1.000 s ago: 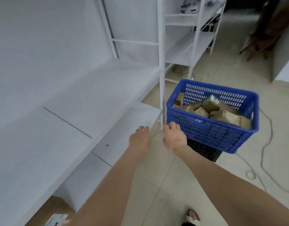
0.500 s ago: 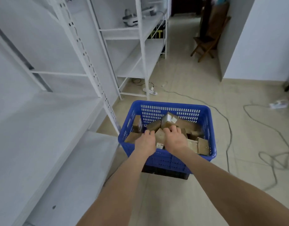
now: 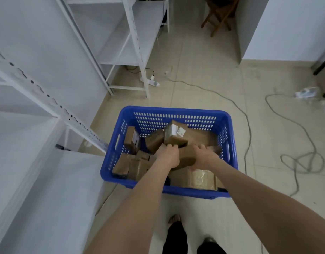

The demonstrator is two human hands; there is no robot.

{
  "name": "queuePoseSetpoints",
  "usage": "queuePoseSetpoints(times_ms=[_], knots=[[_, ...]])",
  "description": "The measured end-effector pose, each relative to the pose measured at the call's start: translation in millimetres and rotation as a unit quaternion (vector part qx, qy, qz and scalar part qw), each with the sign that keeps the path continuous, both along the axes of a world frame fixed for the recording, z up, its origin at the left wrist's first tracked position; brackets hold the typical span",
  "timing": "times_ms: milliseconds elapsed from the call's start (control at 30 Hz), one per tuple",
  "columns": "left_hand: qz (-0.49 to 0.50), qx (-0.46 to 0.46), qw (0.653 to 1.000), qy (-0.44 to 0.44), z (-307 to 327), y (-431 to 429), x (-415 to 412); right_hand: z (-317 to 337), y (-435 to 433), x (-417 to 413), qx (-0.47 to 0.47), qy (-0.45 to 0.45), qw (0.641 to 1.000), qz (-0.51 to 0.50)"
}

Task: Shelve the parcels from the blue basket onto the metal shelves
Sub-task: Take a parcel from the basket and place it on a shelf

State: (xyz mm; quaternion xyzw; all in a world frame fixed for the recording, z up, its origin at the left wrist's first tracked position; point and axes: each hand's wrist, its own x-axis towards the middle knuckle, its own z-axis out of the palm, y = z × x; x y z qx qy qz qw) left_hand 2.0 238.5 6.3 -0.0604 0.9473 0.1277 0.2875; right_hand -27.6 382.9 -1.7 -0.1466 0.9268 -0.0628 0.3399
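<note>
In the middle of the blue basket, a plain brown parcel sits between the two hands. The left hand grips its 9 o'clock side with the fingers curled over the top edge. The right hand clasps the 3 o'clock side with the fingers spread across the top, though the fingertips are hidden. At 12 o'clock from the hands a labelled parcel leans tilted against the pile, and at 5 o'clock a taped parcel lies flat. More brown parcels fill the 8 o'clock corner. The basket stands on the floor, just beside the metal shelves at 9 o'clock, whose boards look bare.

The step in hand appears to be the pick, with none of the load shelved as far as can be seen. The next move calls for a straight lift clear of the leaning parcel, then a swing toward 9 o'clock past the slanting upright post. A cable trails across the floor at 3 o'clock.
</note>
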Motion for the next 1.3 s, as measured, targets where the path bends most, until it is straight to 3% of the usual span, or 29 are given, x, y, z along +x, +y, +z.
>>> queuePoseSetpoints(times_ms=[200,267,433,533,700,867,967,1167,1300], knots=[[0.038,-0.016,0.999,-0.031,-64,4,-20,-43,-3,-3,0.029,-0.086,0.986,0.138],[0.08,-0.011,0.996,-0.038,-52,7,-14,-53,-2,4,0.044,-0.103,0.975,0.191],[0.192,0.016,0.981,-0.024,-34,22,7,-68,7,16,0.05,-0.029,0.954,0.294],[0.235,0.001,0.972,-0.032,-29,27,21,-67,11,17,0.033,-0.022,0.951,0.306],[0.306,-0.01,0.952,-0.018,-16,29,42,-51,6,9,-0.018,0.062,0.945,0.32],[0.366,0.018,0.928,-0.058,-22,41,51,-62,7,7,0.027,-0.098,0.941,0.322],[0.389,0.039,0.917,-0.075,-44,54,51,-81,13,18,0.043,-0.053,0.936,0.345],[0.466,0.08,0.879,-0.05,-64,61,48,-83,4,13,-0.015,-0.002,0.952,0.306],[0.567,0.113,0.815,0.033,-31,44,52,-38,-12,-5,-0.09,0.011,0.969,0.231]])
